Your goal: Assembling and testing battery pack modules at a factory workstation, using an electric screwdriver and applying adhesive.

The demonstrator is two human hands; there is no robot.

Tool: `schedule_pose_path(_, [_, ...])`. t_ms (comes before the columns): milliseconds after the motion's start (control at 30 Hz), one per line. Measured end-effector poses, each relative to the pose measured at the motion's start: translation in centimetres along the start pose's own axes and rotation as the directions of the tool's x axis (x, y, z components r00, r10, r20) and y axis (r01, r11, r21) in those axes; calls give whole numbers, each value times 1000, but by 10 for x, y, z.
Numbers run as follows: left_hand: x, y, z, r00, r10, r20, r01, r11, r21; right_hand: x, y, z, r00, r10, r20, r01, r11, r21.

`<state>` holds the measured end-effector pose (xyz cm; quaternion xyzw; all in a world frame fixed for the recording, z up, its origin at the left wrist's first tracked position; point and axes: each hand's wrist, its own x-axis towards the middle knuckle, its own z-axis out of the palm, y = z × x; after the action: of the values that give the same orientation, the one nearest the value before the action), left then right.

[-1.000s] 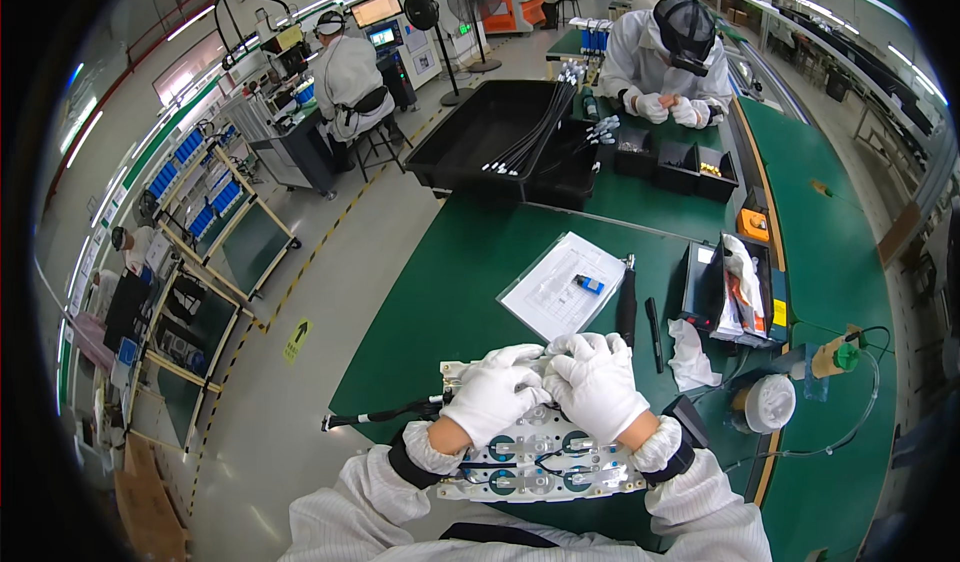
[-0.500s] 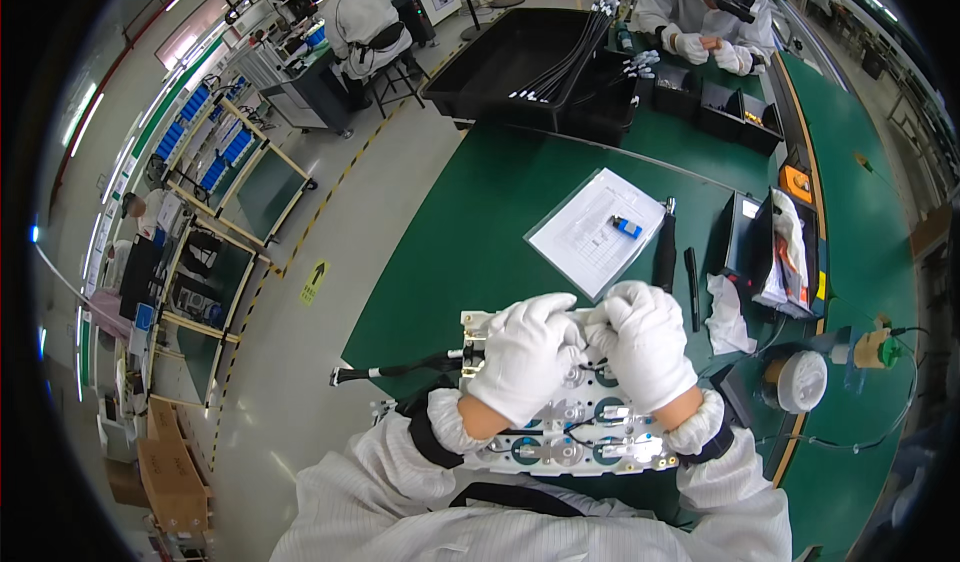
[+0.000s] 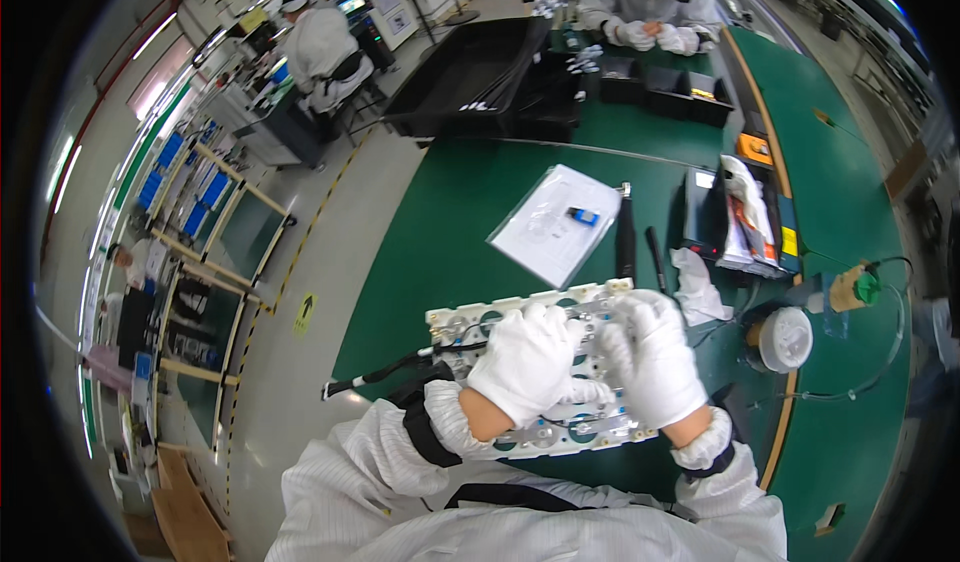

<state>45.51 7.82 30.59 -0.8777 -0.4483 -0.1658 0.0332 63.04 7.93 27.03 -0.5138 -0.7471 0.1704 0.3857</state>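
Observation:
A white panel [image 3: 446,320] with round cut-outs, clear round parts and thin wiring lies on the green bench in front of me, slightly slanted. My left hand [image 3: 528,364], in a white glove, rests over its middle with curled fingers; one digit stretches right across the panel. Above the panel's right part is my right hand [image 3: 660,357], also gloved, its fingers bent down and a little blurred. What either set of fingertips holds is hidden. A black cable bundle [image 3: 385,370] runs from the panel's left side past the bench edge.
Ahead lie a bagged paper sheet [image 3: 548,237] with a small blue part [image 3: 583,216], a black tool [image 3: 626,237] and a black pen-like stick [image 3: 655,252]. A crumpled white cloth [image 3: 698,287], an open black box [image 3: 705,212] and a round white tub [image 3: 785,340] stand right. Across the bench, a co-worker [image 3: 650,2] sits behind black trays [image 3: 455,77].
My hands have drawn apart from their close pinch above the panel; the left now sits lower over its middle. More of the panel's far edge shows, and the whole view has shifted.

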Motion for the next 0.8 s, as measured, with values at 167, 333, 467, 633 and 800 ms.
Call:
schedule_pose_path(167, [40, 8, 4, 912, -70, 405, 70, 997, 13, -10, 23, 21, 1000, -10, -24, 12, 998, 61])
schedule_pose_path(333, [35, 0, -2, 898, -70, 435, 43, 996, 73, -8, 11, 32, 990, 140, 29, -142, 944, 297])
schedule_pose_path(467, [41, 2, 8, 871, -37, 490, 32, 999, 19, -14, 23, 36, 988, 153, -23, -137, 932, 334])
schedule_pose_path(633, [38, 3, 8, 878, -48, 476, 9, 996, 85, -14, 22, 44, 989, 146, 29, -148, 941, 303])
schedule_pose_path(800, [43, 4, 9, 873, 53, 484, -122, 986, 111, -15, 22, 37, 988, 149, 44, -155, 946, 284])
